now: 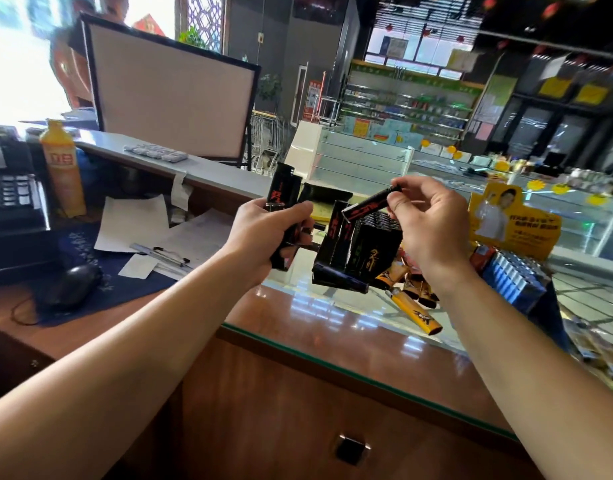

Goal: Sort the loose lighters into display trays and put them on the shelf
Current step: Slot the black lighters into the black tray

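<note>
My left hand (263, 230) grips a bunch of black lighters with red print (281, 190), their tops sticking up above my fist. My right hand (426, 220) pinches a single black lighter (369, 204) by one end, held slanted above a black display tray (360, 247) that stands on the glass counter (298, 317). Several black lighters stand in the tray's slots. Yellow lighters (417, 317) lie loose on the glass to the right of the tray, partly hidden behind my right wrist.
A blue-and-white box of packs (516, 275) and a yellow advertising card (506, 216) stand right of the tray. On the lower desk at left are a mouse (74, 285), papers, pens, a keyboard, an orange bottle (62, 168) and a monitor's back (170, 95). A person stands behind it.
</note>
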Tool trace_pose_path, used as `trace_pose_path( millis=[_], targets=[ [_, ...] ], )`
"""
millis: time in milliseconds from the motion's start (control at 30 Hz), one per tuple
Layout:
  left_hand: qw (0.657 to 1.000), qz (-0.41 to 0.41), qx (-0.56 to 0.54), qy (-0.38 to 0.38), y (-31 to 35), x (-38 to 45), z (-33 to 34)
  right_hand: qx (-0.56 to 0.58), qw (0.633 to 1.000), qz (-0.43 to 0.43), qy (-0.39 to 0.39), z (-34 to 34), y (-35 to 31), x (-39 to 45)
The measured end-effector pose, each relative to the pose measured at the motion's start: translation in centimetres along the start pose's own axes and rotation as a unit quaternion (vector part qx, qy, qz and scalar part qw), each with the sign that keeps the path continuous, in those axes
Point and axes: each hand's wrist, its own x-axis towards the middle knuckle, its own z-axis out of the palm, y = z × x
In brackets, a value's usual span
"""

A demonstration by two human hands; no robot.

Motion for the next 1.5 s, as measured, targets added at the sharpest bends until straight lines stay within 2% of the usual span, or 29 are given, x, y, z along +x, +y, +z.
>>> trace_pose_path(
  millis=[367,500,667,833,1167,1367,1500],
  targets=[
    [0.999,-0.019,-0.012,0.024,0.0,4.6,0.5,-0.112,0.993,-0.030,-0.011,3.1,1.0,2.1],
    [0.999,-0.018,-0.019,0.028,-0.5,4.9,0.3,-0.162,0.984,-0.053,-0.046,4.5,1.1,1.8],
    [0.999,0.001,-0.001,0.040,-0.5,4.8,0.0,-0.298,0.940,-0.146,-0.075,6.6,1.8,1.5],
    [0.999,0.014,0.030,0.032,-0.6,4.8,-0.1,-0.396,0.904,-0.138,-0.085,7.4,2.2,1.7],
    [0.998,0.022,0.062,0.022,-0.6,4.4,0.0,-0.443,0.881,-0.146,-0.083,7.6,2.7,1.9],
    [0.996,0.029,0.082,0.025,-0.5,4.1,0.1,-0.457,0.863,-0.194,-0.096,7.4,3.4,1.9],
    [0.995,0.032,0.088,0.025,-0.5,4.0,0.2,-0.477,0.853,-0.192,-0.090,7.4,3.3,2.1]
  ],
)
